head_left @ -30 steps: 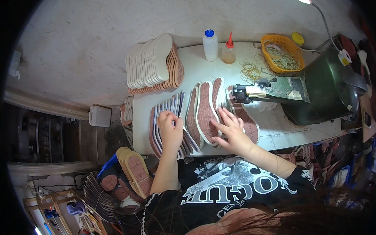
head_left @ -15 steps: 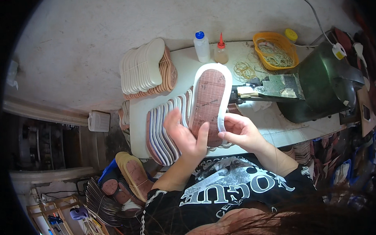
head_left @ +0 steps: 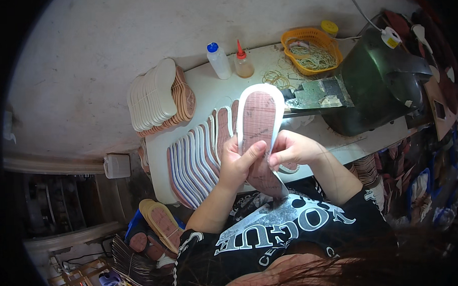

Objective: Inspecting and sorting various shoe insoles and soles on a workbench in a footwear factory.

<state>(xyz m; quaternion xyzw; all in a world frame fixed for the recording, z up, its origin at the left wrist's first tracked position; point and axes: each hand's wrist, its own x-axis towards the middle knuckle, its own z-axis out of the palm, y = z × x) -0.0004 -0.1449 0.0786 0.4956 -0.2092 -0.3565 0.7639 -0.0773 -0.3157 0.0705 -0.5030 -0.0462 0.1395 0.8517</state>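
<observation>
A shoe insole (head_left: 259, 123) with a reddish-brown face and a white band along its rim is held up in front of my chest, its rounded end pointing away from me. My left hand (head_left: 234, 165) grips its left side near the middle, thumb lying across the face. On the opposite edge, my right hand (head_left: 294, 150) has thumb and fingers pinched at the white band. The part of the band inside that pinch is hidden. Just left of my hands, a leaning row of similar insoles (head_left: 194, 157) fans across the white table (head_left: 204, 91).
Behind the row stand stacked cream insoles (head_left: 152, 98). A blue-capped bottle (head_left: 219, 62), a red-tipped bottle (head_left: 244, 66) and a yellow basket (head_left: 314, 50) of rubber bands line the back. A dark green machine (head_left: 376, 87) occupies the right. More bundled insoles (head_left: 160, 221) lie low at the left.
My left hand has gone from spread fingers to gripping the insole. The right hand has closed its pinch on the edge. The view has shifted, and the insole's near end now tilts toward my chest.
</observation>
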